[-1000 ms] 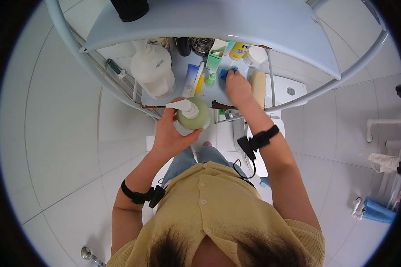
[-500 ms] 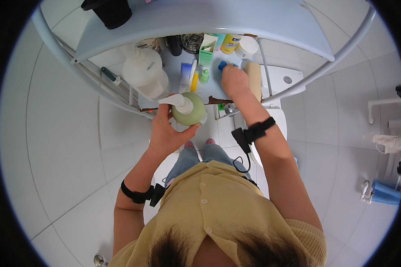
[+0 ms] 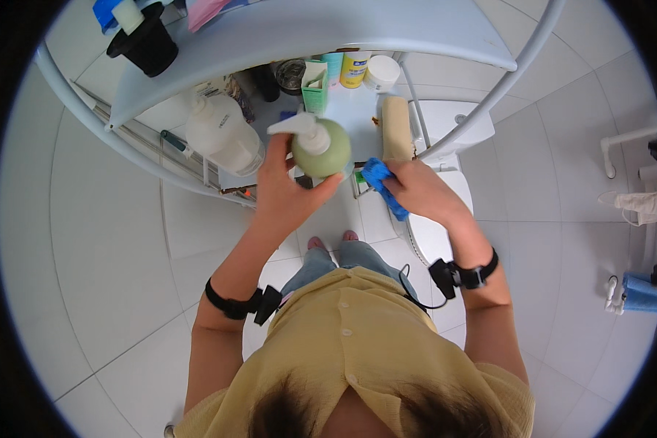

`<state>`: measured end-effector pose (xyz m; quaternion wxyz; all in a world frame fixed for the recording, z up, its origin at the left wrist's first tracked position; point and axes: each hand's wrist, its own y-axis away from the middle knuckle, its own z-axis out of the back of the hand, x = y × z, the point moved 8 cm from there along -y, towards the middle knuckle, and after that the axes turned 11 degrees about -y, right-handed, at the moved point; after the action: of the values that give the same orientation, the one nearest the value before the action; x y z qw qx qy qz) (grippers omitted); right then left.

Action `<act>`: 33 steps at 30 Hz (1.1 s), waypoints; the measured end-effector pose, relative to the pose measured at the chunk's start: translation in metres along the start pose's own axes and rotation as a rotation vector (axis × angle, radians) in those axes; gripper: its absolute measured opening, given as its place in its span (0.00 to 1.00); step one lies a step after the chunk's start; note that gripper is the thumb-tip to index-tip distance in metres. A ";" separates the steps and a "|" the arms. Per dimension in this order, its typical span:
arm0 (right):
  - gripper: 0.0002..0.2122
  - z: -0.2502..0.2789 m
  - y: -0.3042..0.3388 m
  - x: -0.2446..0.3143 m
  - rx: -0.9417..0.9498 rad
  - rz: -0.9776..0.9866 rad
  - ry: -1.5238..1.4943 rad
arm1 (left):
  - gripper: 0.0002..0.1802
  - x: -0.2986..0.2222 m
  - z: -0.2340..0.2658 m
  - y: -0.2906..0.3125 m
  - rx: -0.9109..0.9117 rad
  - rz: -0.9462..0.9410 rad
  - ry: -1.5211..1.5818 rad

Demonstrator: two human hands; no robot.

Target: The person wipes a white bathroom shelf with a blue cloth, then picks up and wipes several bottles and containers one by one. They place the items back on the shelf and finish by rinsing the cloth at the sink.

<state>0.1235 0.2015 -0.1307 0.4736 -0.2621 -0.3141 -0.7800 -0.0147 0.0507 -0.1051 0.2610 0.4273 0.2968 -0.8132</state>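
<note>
My left hand (image 3: 288, 186) is wrapped round a green pump bottle (image 3: 331, 146) with a white pump head, held up at the front edge of the lower shelf (image 3: 361, 124). In my right hand (image 3: 423, 191) is a blue cloth (image 3: 384, 188), bunched in the fingers and hanging down off the front of the shelf, above the toilet side. A large white pump bottle (image 3: 223, 131) stands on the shelf left of my left hand. The green bottle hides part of the shelf's middle, including most of the small tubes there.
Behind stand a green box (image 3: 314, 87), a yellow bottle (image 3: 354, 69) and a white jar (image 3: 381, 73). A beige roll (image 3: 396, 128) lies at the shelf's right end, beside the toilet (image 3: 445, 204). The upper shelf (image 3: 328, 29) overhangs, carrying a black cup (image 3: 144, 45).
My right hand has drawn the blue cloth back off the shelf toward me and to the right. My left hand has lifted the green bottle slightly up and to the right.
</note>
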 end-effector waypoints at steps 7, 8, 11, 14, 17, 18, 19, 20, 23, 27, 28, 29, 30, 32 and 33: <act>0.06 0.027 0.062 -0.010 0.026 -0.062 -0.114 | 0.45 0.009 -0.076 -0.061 0.020 0.113 -0.123; 0.06 0.028 0.066 -0.012 0.037 -0.076 -0.127 | 0.45 0.014 -0.087 -0.069 0.036 0.124 -0.160; 0.06 0.031 0.077 -0.012 0.026 -0.061 -0.164 | 0.43 0.020 -0.107 -0.083 0.015 0.112 -0.273; 0.07 0.035 0.081 -0.015 0.018 -0.042 -0.175 | 0.44 0.030 -0.117 -0.085 0.007 0.118 -0.277; 0.07 0.036 0.079 -0.017 0.029 -0.047 -0.175 | 0.44 0.034 -0.124 -0.084 0.000 0.140 -0.257; 0.07 0.036 0.077 -0.017 0.036 -0.051 -0.175 | 0.44 0.034 -0.125 -0.084 0.002 0.147 -0.257; 0.07 0.035 0.075 -0.015 0.045 -0.044 -0.180 | 0.44 0.034 -0.126 -0.084 0.003 0.155 -0.258; 0.07 0.033 0.073 -0.014 0.053 -0.039 -0.186 | 0.44 0.035 -0.128 -0.085 0.005 0.163 -0.257; 0.08 0.030 0.065 -0.012 0.084 -0.014 -0.177 | 0.43 0.038 -0.133 -0.084 0.006 0.156 -0.262; 0.07 0.030 0.058 -0.007 0.109 0.011 -0.157 | 0.41 0.034 -0.122 -0.072 -0.117 0.021 -0.369; 0.07 0.031 0.056 -0.006 0.105 0.029 -0.153 | 0.41 0.041 -0.114 -0.068 -0.149 0.012 -0.358; 0.07 0.032 0.056 -0.006 0.096 0.046 -0.152 | 0.41 0.046 -0.105 -0.067 -0.178 -0.002 -0.347; 0.07 0.033 0.056 -0.006 0.082 0.058 -0.153 | 0.41 0.042 -0.090 -0.069 -0.221 -0.024 -0.382; 0.07 0.033 0.053 -0.008 0.105 0.048 -0.182 | 0.39 0.032 -0.059 -0.073 -0.314 -0.060 -0.454; 0.07 0.032 0.052 -0.008 0.121 0.044 -0.196 | 0.39 0.031 -0.053 -0.077 -0.351 -0.046 -0.506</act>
<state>0.1770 0.2111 -0.1027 0.4726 -0.3148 -0.3993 -0.7198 -0.0539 0.1357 -0.1361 0.3778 0.1526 0.3677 -0.8359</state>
